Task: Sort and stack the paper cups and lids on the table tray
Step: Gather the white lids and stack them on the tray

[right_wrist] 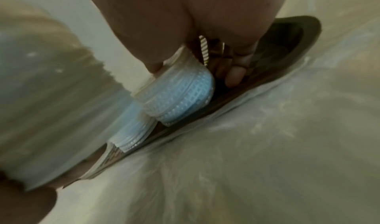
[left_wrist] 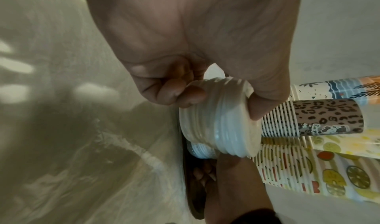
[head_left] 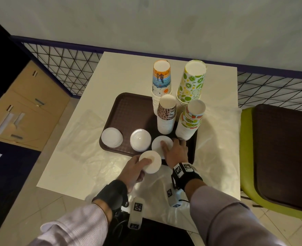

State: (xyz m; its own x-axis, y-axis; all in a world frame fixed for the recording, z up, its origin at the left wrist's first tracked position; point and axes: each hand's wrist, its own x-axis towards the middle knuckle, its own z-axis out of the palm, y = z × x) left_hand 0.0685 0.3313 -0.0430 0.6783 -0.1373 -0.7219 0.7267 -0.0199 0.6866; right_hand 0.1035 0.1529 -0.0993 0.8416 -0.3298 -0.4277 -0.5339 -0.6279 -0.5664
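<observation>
A brown tray (head_left: 132,112) lies on the white table (head_left: 128,71). On its right side stand upside-down cup stacks: orange-blue (head_left: 161,77), lemon-lime (head_left: 192,80), leopard print (head_left: 166,114) and fruit print (head_left: 191,119). Two white lid stacks (head_left: 112,137) (head_left: 140,140) sit along the tray's near edge. My left hand (head_left: 143,166) grips another lid stack (head_left: 151,164) (left_wrist: 220,125) just above that near edge. My right hand (head_left: 173,146) holds a lid stack (head_left: 160,143) (right_wrist: 179,97) standing on the tray, thumb on top and fingers down its right side.
Crinkled clear plastic sheet (head_left: 217,150) covers the near half of the table. A green chair (head_left: 246,157) at the right carries a second brown tray (head_left: 285,153). Cardboard boxes (head_left: 22,103) stand at the left, a wire mesh fence (head_left: 66,68) behind.
</observation>
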